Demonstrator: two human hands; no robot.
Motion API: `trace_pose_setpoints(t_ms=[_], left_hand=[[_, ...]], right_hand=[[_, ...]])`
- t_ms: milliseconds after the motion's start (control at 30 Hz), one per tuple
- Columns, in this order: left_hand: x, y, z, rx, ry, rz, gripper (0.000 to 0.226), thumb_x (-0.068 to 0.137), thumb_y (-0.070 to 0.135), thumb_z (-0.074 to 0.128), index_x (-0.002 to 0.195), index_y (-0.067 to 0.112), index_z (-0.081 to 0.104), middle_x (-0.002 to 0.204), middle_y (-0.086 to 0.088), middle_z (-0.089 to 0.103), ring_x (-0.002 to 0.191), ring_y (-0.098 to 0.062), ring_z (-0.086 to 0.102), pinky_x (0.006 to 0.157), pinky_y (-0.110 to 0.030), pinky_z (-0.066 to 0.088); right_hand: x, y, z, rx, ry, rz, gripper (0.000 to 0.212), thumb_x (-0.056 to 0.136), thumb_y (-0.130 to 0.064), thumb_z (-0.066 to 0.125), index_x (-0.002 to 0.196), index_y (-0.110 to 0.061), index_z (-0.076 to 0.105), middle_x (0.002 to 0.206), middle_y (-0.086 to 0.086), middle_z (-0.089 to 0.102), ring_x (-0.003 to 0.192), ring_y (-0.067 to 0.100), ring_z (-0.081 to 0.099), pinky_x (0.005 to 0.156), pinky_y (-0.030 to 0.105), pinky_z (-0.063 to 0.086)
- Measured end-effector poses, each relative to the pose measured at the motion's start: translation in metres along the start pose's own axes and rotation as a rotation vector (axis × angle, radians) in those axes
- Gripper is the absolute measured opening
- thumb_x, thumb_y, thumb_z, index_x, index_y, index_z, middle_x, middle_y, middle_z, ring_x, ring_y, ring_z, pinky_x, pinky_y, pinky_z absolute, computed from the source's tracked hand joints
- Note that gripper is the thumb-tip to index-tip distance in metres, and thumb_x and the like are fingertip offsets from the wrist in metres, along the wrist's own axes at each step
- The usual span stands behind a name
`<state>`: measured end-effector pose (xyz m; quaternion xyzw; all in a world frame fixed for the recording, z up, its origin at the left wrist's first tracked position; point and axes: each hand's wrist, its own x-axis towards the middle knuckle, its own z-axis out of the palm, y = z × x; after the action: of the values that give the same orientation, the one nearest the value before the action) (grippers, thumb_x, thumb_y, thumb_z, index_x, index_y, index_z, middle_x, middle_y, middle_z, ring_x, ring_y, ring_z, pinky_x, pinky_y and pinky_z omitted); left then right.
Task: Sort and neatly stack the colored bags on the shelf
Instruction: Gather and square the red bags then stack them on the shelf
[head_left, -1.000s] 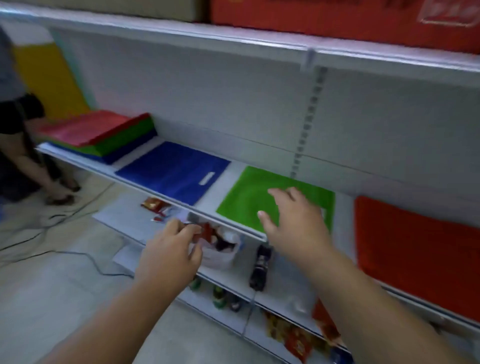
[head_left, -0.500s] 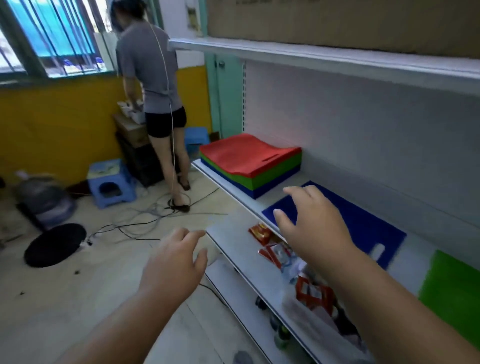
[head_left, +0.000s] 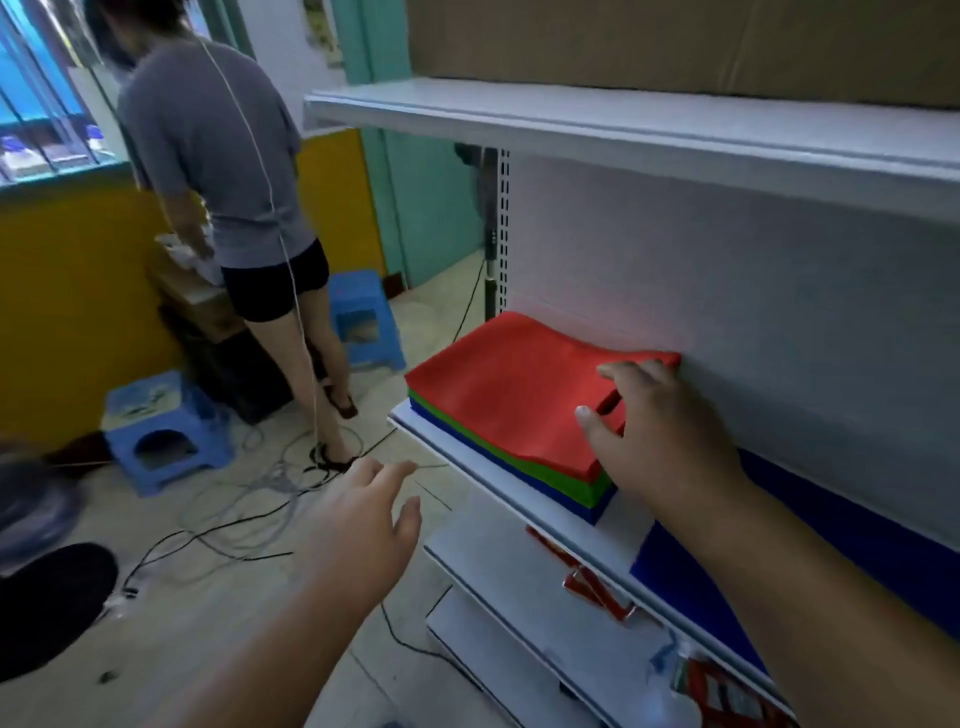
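White metal shelf (head_left: 467, 457) carried a stack of bags (head_left: 498, 415) at its far left end, red over green over blue. Right hand (head_left: 660, 431) reached over the stack's near right corner, grip apart; left hand (head_left: 358, 525) hovered off the shelf, fingers spread.

Upper shelf (head_left: 623, 124) overhangs bag stack (head_left: 498, 395); ample gap between.

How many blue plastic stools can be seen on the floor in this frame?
2. One blue stool stands in the left foreground near the cables; another blue stool stands further back, beside the standing person's legs. Others may be hidden behind that person.
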<state>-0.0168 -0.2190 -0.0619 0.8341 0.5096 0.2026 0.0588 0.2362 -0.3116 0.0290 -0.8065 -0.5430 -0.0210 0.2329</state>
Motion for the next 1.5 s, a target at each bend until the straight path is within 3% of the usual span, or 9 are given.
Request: trace_pose_setpoints(t_ms=[100, 200, 433, 567, 800, 1000, 1100, 1267, 1500], left_hand=[[0.044, -0.027, 0.019, -0.054, -0.039, 0.097, 0.031, 0.09, 0.033, 0.059, 0.12, 0.028, 0.064, 0.096, 0.008, 0.056, 0.081, -0.016, 0.058, 0.057, -0.026, 0.037], [0.085, -0.049, 0.03, -0.098, -0.157, 0.184, 0.039, 0.094, 0.037, 0.054, 0.133, 0.033, 0.054, 0.117, 0.004, 0.058, 0.099, -0.019, 0.059, 0.07, -0.031, 0.046], [0.156, -0.08, 0.04, -0.136, -0.277, 0.338, 0.047, 0.095, 0.038, 0.049, 0.141, 0.033, 0.042, 0.107, 0.005, 0.052, 0.081, -0.016, 0.057, 0.057, -0.03, 0.048], [0.178, -0.087, 0.049, -0.151, -0.352, 0.357, 0.059, 0.095, 0.039, 0.049, 0.15, 0.032, 0.029, 0.11, 0.004, 0.047, 0.082, -0.012, 0.052, 0.066, -0.031, 0.052], [0.194, -0.099, 0.057, -0.135, -0.367, 0.409, 0.059, 0.094, 0.042, 0.05, 0.149, 0.034, 0.031, 0.105, 0.006, 0.042, 0.081, -0.012, 0.05, 0.069, -0.027, 0.049], [0.201, -0.106, 0.056, -0.334, -0.347, 0.349, 0.035, 0.094, 0.032, 0.056, 0.128, 0.025, 0.059, 0.119, 0.0, 0.053, 0.08, -0.015, 0.058, 0.072, -0.028, 0.048], [0.213, -0.097, 0.054, -0.364, -0.34, 0.296, 0.015, 0.095, 0.037, 0.054, 0.104, 0.027, 0.061, 0.104, 0.007, 0.059, 0.073, -0.006, 0.055, 0.061, -0.026, 0.042], [0.233, -0.087, 0.051, -0.296, -0.3, 0.282, 0.005, 0.093, 0.024, 0.055, 0.09, 0.026, 0.051, 0.076, 0.01, 0.052, 0.063, -0.007, 0.048, 0.052, -0.026, 0.032], [0.226, -0.1, 0.047, -0.264, -0.378, 0.35, 0.025, 0.092, 0.03, 0.048, 0.116, 0.026, 0.054, 0.102, 0.004, 0.053, 0.076, -0.015, 0.055, 0.06, -0.028, 0.042]], right_hand=[[0.009, -0.012, 0.017, -0.064, 0.039, 0.118, 0.05, 0.092, -0.045, 0.056, 0.134, -0.019, 0.051, 0.127, 0.002, 0.053, 0.107, 0.023, 0.055, 0.089, 0.037, 0.048], [0.01, -0.027, 0.032, -0.133, 0.064, 0.283, 0.045, 0.091, -0.046, 0.055, 0.128, -0.02, 0.054, 0.121, 0.001, 0.057, 0.103, 0.023, 0.057, 0.086, 0.037, 0.049], [-0.002, -0.061, 0.061, -0.29, -0.05, 0.597, 0.047, 0.096, -0.052, 0.042, 0.131, -0.021, 0.05, 0.116, -0.002, 0.063, 0.107, 0.023, 0.05, 0.086, 0.036, 0.047], [-0.003, -0.072, 0.076, -0.42, -0.118, 0.612, 0.042, 0.095, -0.052, 0.039, 0.119, -0.021, 0.054, 0.095, -0.004, 0.064, 0.093, 0.021, 0.048, 0.077, 0.036, 0.046], [-0.003, -0.077, 0.086, -0.447, -0.068, 0.66, 0.041, 0.097, -0.051, 0.038, 0.119, -0.021, 0.055, 0.102, -0.004, 0.064, 0.092, 0.019, 0.048, 0.078, 0.036, 0.045], [-0.004, -0.083, 0.09, -0.361, -0.052, 0.669, 0.038, 0.097, -0.051, 0.041, 0.11, -0.02, 0.06, 0.082, -0.006, 0.059, 0.09, 0.018, 0.047, 0.077, 0.035, 0.046], [-0.011, -0.089, 0.09, -0.284, 0.025, 0.665, 0.031, 0.096, -0.046, 0.048, 0.106, -0.021, 0.063, 0.071, -0.011, 0.049, 0.083, 0.015, 0.049, 0.073, 0.034, 0.047], [-0.023, -0.095, 0.092, -0.161, 0.161, 0.697, 0.023, 0.094, -0.039, 0.055, 0.103, -0.02, 0.064, 0.086, -0.004, 0.063, 0.085, 0.015, 0.055, 0.073, 0.036, 0.049], [-0.029, -0.095, 0.105, -0.216, 0.192, 0.811, 0.055, 0.091, -0.048, 0.056, 0.138, -0.021, 0.046, 0.123, 0.004, 0.053, 0.097, 0.022, 0.059, 0.078, 0.035, 0.051]])
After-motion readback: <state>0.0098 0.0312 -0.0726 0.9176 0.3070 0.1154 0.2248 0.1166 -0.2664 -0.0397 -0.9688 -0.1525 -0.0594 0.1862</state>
